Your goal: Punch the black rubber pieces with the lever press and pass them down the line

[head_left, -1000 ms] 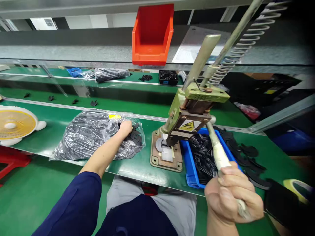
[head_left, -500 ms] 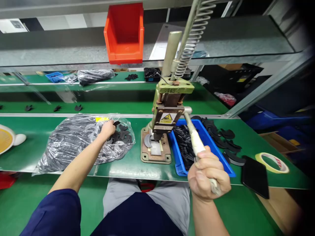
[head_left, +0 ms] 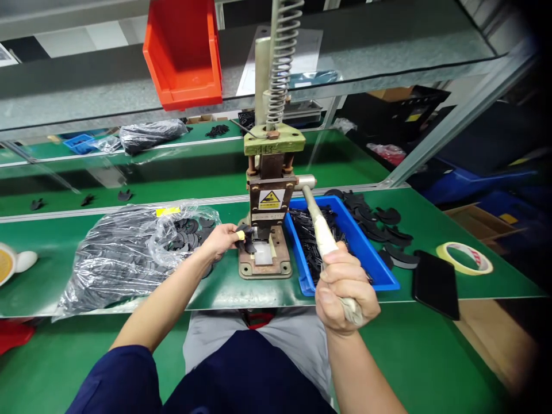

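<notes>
My left hand (head_left: 224,239) pinches a black curved piece (head_left: 245,234) at the left side of the hand press (head_left: 269,198). Something yellow shows at its fingertips. The piece is over the press's base plate (head_left: 265,270), partly hiding the work spot under the ram; whether it touches the plate I cannot tell. My right hand (head_left: 347,290) is wrapped around the taped end of the press lever (head_left: 321,230), which slants down toward me. Left of the press lies a clear plastic bag (head_left: 125,253) full of similar dark curved pieces, its mouth facing the press.
A blue bin (head_left: 382,279) with thin black parts stands right of the press. Beyond it lie loose curved pieces (head_left: 366,215), a black flat object (head_left: 436,284) and a tape roll (head_left: 485,265). An orange bin (head_left: 185,63) sits on the overhead shelf (head_left: 379,57).
My left hand has moved right, from the bag's mouth to the press base, with a black curved piece in it. My right hand keeps its grip on the lever. The view has shifted slightly.
</notes>
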{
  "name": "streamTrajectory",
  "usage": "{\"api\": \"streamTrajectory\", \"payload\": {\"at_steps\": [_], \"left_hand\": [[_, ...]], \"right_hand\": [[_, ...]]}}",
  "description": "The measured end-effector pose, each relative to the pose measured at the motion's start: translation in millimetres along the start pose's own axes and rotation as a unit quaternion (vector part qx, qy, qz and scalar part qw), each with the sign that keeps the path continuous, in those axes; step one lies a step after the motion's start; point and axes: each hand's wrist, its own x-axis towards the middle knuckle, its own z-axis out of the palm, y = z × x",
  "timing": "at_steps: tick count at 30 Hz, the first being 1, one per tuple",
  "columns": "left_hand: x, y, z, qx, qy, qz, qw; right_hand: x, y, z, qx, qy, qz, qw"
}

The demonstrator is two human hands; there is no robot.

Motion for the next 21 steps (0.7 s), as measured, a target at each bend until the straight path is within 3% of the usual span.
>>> {"api": "streamTrajectory", "payload": {"at_steps": [3, 8, 14, 21], "left_hand": [[4, -4, 14.4, 0.027, 0.019, 0.010, 0.999], [9, -2, 24.9, 0.046, 0.032, -0.050, 0.997], [12, 1, 39.1, 0.052, 0.053, -0.056, 0.996], [15, -2, 32.7, 0.057, 0.044, -0.045, 0.996]], "right_hand": [[2, -1, 0, 0.017, -0.009, -0.037, 0.999], [3, -2, 0, 0.031, -0.011, -0.042, 0.999], [3, -1, -3, 0.024, -0.026, -0.036, 0.999], [2, 1, -4, 0.024, -0.033, -0.045, 0.998]]}}
